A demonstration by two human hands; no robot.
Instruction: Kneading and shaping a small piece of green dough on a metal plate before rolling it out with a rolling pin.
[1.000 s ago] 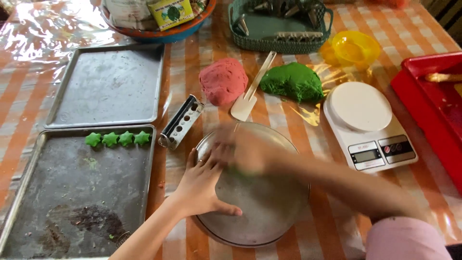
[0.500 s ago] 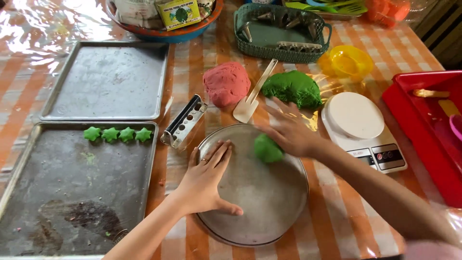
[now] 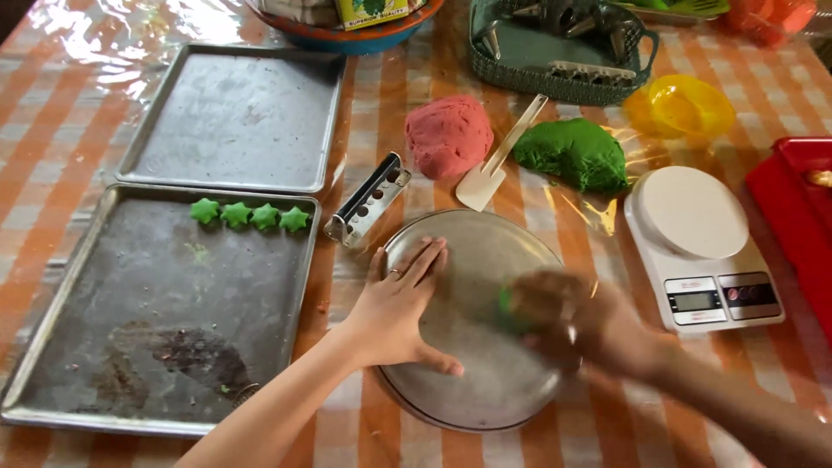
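On a bench (image 3: 78, 104) covered in orange-and-white checked plastic cloth, the right hand (image 3: 576, 322) now presses a small lump of green dough (image 3: 505, 309) against the round metal pan (image 3: 472, 260). Half a second ago the same hand was higher on the pan, near its upper rim, with the lump plainly visible under the fingertips. Now it has swept down toward the pan's right side and is blurred with motion, its fingers curled loosely over the lump so that only a green edge shows. That points to the dough being rolled or worked on the pan.

The left hand (image 3: 394, 312) has stayed put, lying flat and open, fingers spread on the pan's left half, steadying it and gripping nothing.

Beyond the pan lie a rounded mound of pink dough (image 3: 448, 134), a larger mound of green dough (image 3: 574, 153) and a white plastic spatula (image 3: 498, 160) between them. A white digital kitchen scale (image 3: 698, 238) stands to the right.

Four small green dough stars (image 3: 250, 215) line the top of the nearer dark baking tray (image 3: 130, 338); the farther grey baking tray (image 3: 234, 117) holds nothing.

At the top edge, a green-and-yellow printed packet (image 3: 373, 10) sits in an orange-rimmed bowl (image 3: 347, 39), only its lower part in view.
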